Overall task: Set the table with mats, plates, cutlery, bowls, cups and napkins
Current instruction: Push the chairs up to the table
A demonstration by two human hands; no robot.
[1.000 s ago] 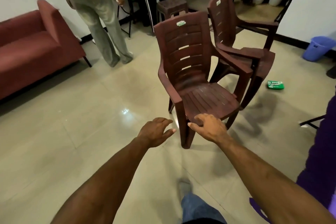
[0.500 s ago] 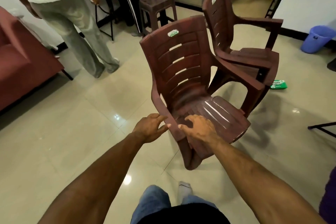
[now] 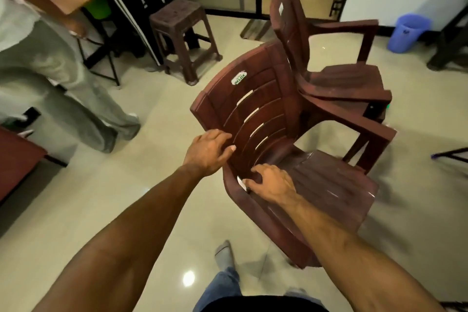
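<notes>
Brown plastic chair (image 3: 263, 109) labelled "DELUX"; left hand (image 3: 206, 151) and right hand (image 3: 269, 182) grip it.

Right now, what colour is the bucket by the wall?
Blue, maybe a bit purplish. The bucket shows in the head view, far right.

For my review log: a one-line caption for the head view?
Both hands, left hand and right hand, grip a tilted brown plastic chair beside a second chair.
</notes>
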